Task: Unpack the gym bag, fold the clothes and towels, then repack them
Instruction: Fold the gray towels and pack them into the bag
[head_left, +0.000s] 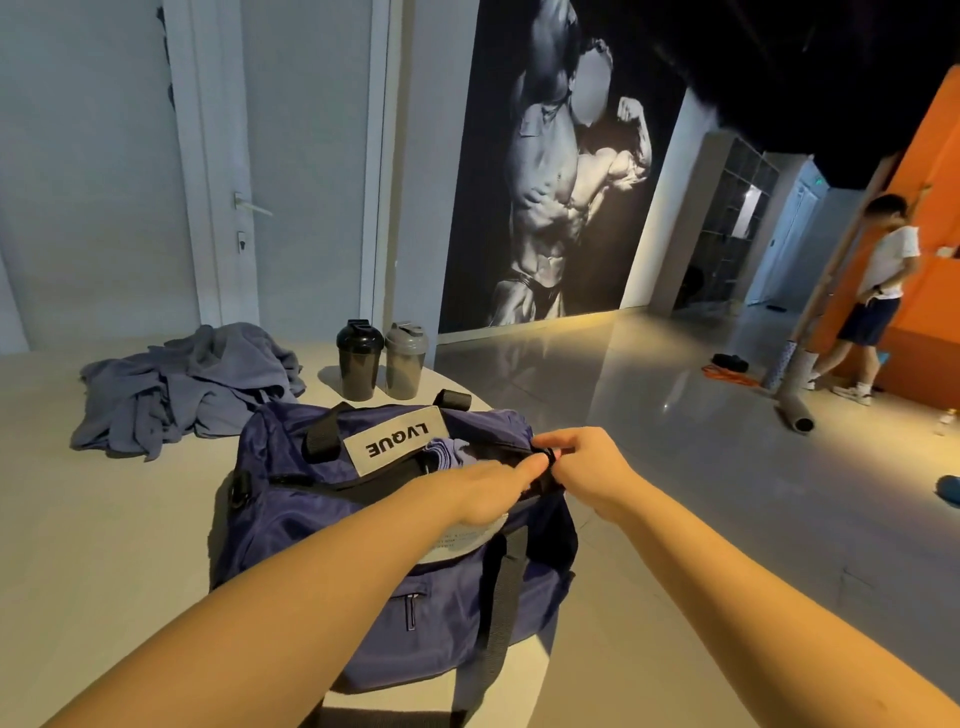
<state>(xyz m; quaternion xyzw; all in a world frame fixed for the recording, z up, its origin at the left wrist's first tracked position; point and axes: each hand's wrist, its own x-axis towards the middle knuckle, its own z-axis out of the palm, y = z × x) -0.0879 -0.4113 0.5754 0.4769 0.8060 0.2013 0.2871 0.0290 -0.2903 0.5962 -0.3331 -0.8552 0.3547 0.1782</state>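
Note:
A navy gym bag (332, 525) with black straps and a grey label sits on a pale round table (104, 545), right in front of me. Its top opening is partly unzipped, and blue-grey cloth (441, 449) shows inside. My right hand (587, 465) pinches the black zipper pull at the bag's right end. My left hand (483, 491) rests on the bag's top just left of it, fingers pressing the fabric beside the zipper. A heap of unfolded blue-grey clothes and towels (192, 384) lies on the table at the back left.
Two shaker bottles, one black (358, 358) and one grey (405, 361), stand behind the bag near the table's far edge. A white door (301, 156) is behind. A person (872, 296) stands far right on the glossy floor beside a rolled mat (792, 400).

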